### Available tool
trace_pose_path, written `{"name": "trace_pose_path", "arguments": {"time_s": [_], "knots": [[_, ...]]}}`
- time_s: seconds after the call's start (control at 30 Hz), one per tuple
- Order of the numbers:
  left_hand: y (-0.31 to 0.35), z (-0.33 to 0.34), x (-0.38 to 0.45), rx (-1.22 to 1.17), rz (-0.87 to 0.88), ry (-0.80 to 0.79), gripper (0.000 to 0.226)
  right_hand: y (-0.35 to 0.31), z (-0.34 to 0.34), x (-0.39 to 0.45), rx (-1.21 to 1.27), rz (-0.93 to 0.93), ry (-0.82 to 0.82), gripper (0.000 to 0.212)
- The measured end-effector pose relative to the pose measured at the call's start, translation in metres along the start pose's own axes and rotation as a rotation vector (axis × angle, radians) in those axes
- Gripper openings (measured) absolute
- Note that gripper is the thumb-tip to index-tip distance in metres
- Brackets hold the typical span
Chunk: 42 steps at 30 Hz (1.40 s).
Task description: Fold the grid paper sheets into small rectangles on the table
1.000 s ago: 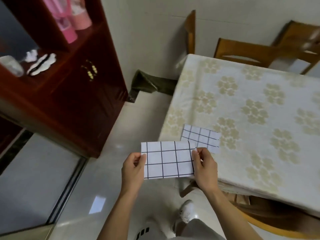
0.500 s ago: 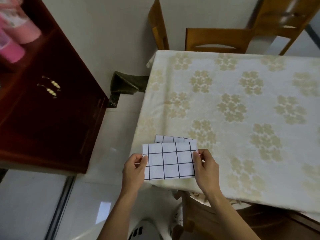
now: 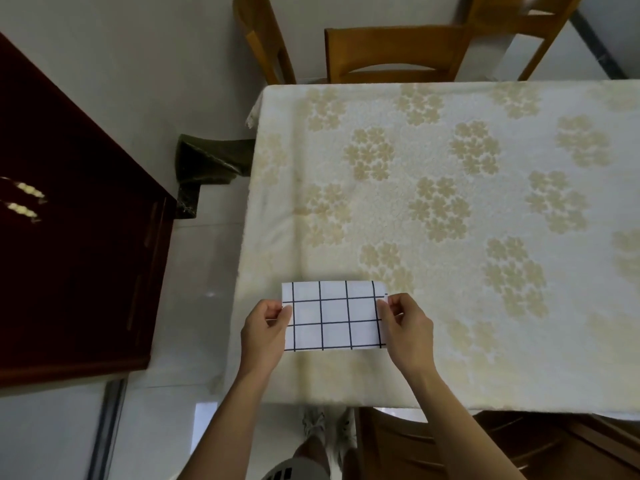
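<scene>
The folded grid paper (image 3: 334, 315) sits over the near left corner of the counter (image 3: 450, 202), close to the near edge. The left hand (image 3: 265, 329) pinches its left end and the right hand (image 3: 405, 329) its right end, one on each side. Beyond the counter's far edge stand chairs (image 3: 391, 53). Left of the counter, across a strip of floor (image 3: 194, 306), is a cabinet (image 3: 69, 237). Another chair (image 3: 485, 441) is tucked under the near edge, to the right.
</scene>
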<state>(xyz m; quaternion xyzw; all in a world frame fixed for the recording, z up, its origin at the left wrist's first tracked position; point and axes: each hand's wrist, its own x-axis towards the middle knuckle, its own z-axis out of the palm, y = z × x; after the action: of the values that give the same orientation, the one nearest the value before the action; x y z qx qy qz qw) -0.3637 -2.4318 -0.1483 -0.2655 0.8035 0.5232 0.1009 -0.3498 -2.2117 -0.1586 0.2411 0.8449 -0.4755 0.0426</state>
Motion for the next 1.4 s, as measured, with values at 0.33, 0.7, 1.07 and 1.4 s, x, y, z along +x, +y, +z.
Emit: {"name": "trace_pose_path", "arguments": {"time_s": [0.33,0.7,1.07,1.4], "knots": [[-0.011,0.019,0.055,0.195,-0.041,-0.047,0.009,0.01,0.034,0.037,-0.11,0.117,-0.021,0.011],[-0.036,0.017,0.067,0.404,0.032,-0.006,0.007,0.023,0.056,0.045,-0.233,0.2,-0.034,0.021],[-0.043,0.012,0.029,0.869,0.756,-0.106,0.029,0.042,0.038,0.017,-0.583,-0.552,0.029,0.019],[-0.081,0.005,0.006,1.13,0.683,-0.238,0.064,0.066,0.041,-0.018,-0.815,-0.56,-0.202,0.055]]}}
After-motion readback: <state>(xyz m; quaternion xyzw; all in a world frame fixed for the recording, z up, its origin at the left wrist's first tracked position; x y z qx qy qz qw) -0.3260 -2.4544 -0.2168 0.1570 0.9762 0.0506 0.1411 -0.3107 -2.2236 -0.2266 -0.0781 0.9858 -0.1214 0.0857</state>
